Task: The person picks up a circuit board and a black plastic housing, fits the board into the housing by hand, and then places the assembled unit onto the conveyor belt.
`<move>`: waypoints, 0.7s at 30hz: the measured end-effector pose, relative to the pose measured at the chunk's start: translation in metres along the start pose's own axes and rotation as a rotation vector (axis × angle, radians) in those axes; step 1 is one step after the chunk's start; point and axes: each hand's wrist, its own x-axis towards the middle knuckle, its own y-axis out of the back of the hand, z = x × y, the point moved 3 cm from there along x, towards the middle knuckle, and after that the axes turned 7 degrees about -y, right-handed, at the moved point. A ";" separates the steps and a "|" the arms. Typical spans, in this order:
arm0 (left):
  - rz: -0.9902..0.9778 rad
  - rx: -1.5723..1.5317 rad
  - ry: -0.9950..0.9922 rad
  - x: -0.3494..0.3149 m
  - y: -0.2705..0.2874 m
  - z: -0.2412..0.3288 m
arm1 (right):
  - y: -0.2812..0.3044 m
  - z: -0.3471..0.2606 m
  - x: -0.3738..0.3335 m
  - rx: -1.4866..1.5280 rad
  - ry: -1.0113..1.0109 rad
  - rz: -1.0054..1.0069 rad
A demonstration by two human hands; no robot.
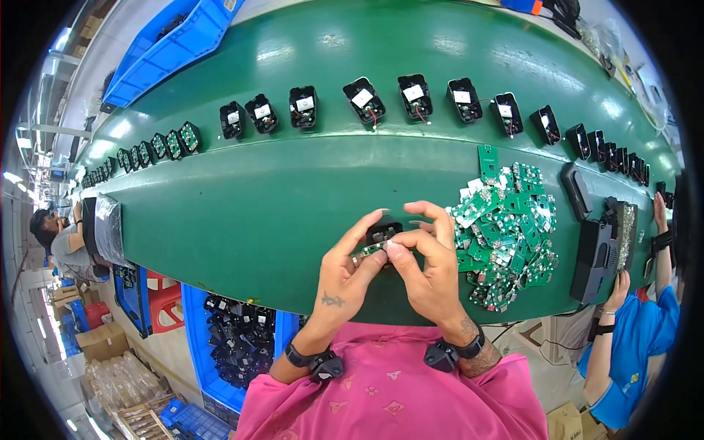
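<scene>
Over the green bench (257,220), left hand (343,284) is apparently bracing a black casing (384,232), thumb steadying a green board (372,250) beside it — right hand (434,277) is pinching its end, thumb-to-forefinger (contact partly hidden); piled boards (506,238) are sitting handily close.

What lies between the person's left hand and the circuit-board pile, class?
The head view shows the person's right hand, a black housing and a small green board between them.

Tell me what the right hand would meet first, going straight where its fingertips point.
Apart from the board at its fingertips, the right hand would probably meet the left hand first; depth is unclear.
</scene>
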 end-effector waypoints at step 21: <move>0.053 0.398 -0.259 0.000 -0.002 0.029 | 0.012 -0.028 0.012 -0.211 0.248 -0.229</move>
